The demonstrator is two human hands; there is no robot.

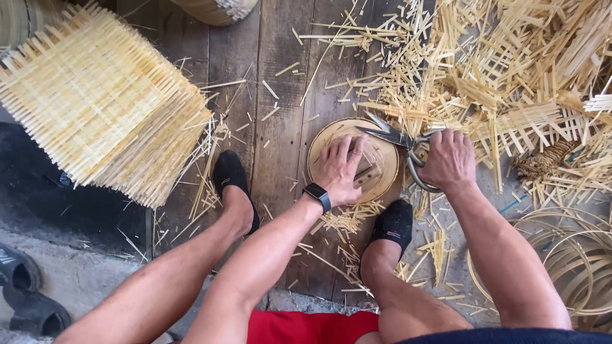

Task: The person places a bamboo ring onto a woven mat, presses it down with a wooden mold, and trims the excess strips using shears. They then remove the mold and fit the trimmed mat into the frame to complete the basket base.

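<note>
1. A round woven bamboo disc (pixel 382 156) is laid flat on the dark wooden planks (pixel 280 127), between the 2 black-socked feet, so that it is kept within easy reach of both arms
2. The left hand (pixel 341 169) is spread palm-down over a small wooden block (pixel 368 171) on the disc's middle; the fingers are splayed and pressed rather than curled, apparently so that the piece is pinned against the boards. A dark smartwatch (pixel 318 196) is worn on that wrist
3. Large metal shears (pixel 398 143) are gripped by the right hand (pixel 449 159), whose fingers are clenched around the looped handles at the disc's right edge. The blades are pointed left across the disc's upper rim and are seen slightly parted, a position suited to trimming along the edge
4. A heap of cut bamboo strips (pixel 510 83) is piled to the right of the disc, just beside the shears, where offcuts would be expected to fall
5. A stack of square woven bamboo mats (pixel 102 102) is set well apart on the left, tilted over the planks' edge
6. Thin bamboo hoops (pixel 574 261) are coiled at the lower right, near the right forearm
7. A pair of dark sandals (pixel 25 293) is left on the grey ground at the lower left, away from the work
</note>
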